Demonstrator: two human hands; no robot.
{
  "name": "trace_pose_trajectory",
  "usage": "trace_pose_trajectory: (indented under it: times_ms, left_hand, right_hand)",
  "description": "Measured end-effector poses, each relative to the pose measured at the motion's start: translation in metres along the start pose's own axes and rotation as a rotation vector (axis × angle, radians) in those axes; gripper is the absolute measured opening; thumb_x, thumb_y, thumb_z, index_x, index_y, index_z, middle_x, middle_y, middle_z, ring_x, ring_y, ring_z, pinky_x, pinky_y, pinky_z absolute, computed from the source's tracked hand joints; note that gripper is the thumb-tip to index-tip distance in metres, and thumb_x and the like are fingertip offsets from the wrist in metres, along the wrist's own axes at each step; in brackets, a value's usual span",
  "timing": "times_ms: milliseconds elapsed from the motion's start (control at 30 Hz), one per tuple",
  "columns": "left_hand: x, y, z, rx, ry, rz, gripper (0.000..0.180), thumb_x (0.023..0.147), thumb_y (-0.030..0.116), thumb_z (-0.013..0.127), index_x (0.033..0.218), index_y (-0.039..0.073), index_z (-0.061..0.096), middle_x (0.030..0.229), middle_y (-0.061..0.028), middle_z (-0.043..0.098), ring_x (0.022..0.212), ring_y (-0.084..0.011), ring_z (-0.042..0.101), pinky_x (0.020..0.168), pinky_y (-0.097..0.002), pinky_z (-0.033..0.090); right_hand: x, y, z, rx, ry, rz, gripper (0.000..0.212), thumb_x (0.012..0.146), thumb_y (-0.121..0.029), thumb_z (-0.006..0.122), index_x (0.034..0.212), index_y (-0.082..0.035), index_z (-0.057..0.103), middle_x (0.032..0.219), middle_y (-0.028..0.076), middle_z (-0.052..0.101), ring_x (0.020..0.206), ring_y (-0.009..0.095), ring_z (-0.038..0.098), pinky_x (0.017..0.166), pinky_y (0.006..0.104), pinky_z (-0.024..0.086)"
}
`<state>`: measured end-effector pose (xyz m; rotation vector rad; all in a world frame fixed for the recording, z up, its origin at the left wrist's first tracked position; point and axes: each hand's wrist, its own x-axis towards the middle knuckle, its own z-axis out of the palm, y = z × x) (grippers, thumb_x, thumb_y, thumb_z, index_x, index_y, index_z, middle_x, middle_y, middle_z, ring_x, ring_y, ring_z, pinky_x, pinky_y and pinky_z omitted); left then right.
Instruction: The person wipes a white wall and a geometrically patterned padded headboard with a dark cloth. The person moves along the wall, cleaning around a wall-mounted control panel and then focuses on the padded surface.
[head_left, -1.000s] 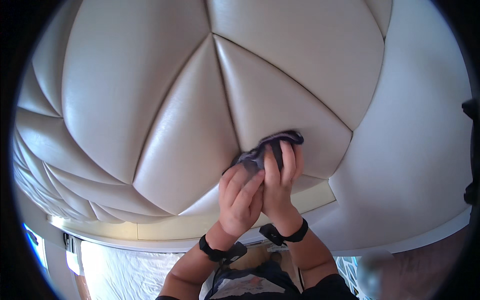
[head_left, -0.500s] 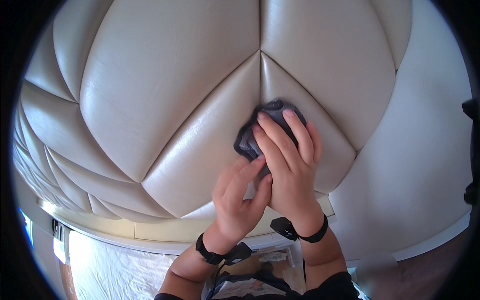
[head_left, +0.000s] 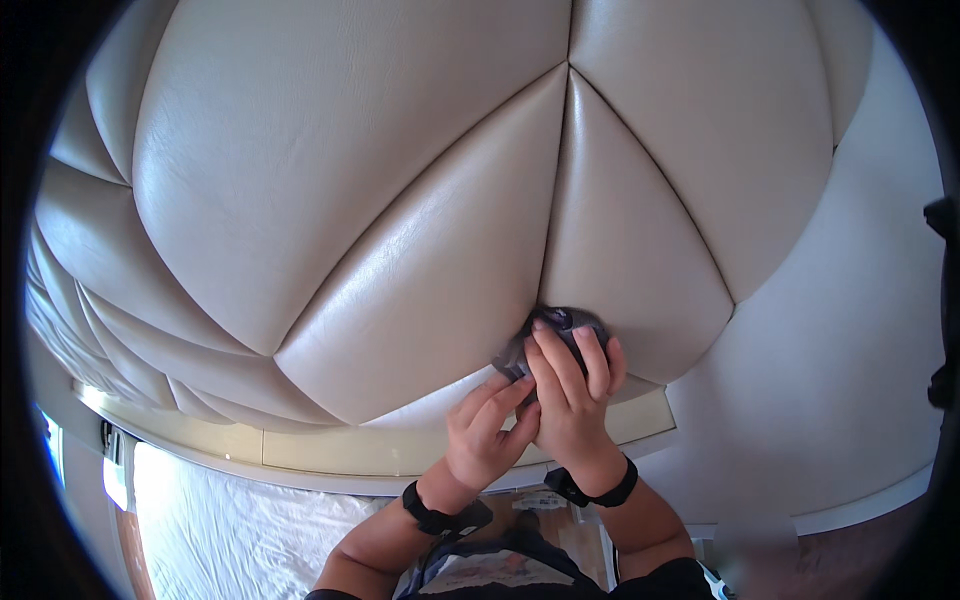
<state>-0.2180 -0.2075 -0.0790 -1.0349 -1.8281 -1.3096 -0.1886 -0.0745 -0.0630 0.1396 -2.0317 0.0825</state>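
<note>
A dark grey cloth lies bunched against the lower part of a cream padded leather-look panel, over the bottom end of a vertical seam. My right hand presses it there, fingers laid over its top and bent a little. Beside it, my left hand has its thumb and fingers closed at the cloth's lower left edge. Part of the cloth is hidden beneath the right fingers.
Below the padding runs a pale yellow ledge. A plain light wall curves away at the right. White crumpled sheeting covers a surface at the lower left. Both my wrists wear black straps with small boxes.
Both hands and the cloth have moved down the panel, from the middle of the triangular section to near its lower edge. The view has shifted slightly too.
</note>
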Motion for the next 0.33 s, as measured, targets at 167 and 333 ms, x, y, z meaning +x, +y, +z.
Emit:
trace_pose_trajectory:
  times_ms: [167, 333]
  left_hand:
    - [-0.016, -0.007, 0.005, 0.012, -0.001, -0.014, 0.040, 0.076, -0.001, 0.083, 0.114, 0.001, 0.070, 0.111, -0.0186, 0.072, 0.089, -0.0342, 0.073, 0.074, -0.0387, 0.061]
    - [-0.038, -0.014, 0.007, 0.054, -0.024, -0.041, 0.040, 0.076, 0.001, 0.084, 0.114, 0.003, 0.071, 0.112, -0.0169, 0.072, 0.090, -0.0343, 0.074, 0.074, -0.0392, 0.061]
  right_hand:
    - [-0.021, 0.000, 0.010, 0.001, -0.032, 0.000, 0.031, 0.095, -0.018, 0.061, 0.124, -0.014, 0.074, 0.146, -0.004, 0.058, 0.145, 0.024, 0.037, 0.121, 0.0529, 0.022]
    - [-0.047, -0.001, 0.020, 0.041, -0.090, 0.002, 0.037, 0.094, -0.020, 0.064, 0.130, -0.015, 0.071, 0.153, -0.003, 0.051, 0.148, 0.025, 0.031, 0.121, 0.0550, 0.022]
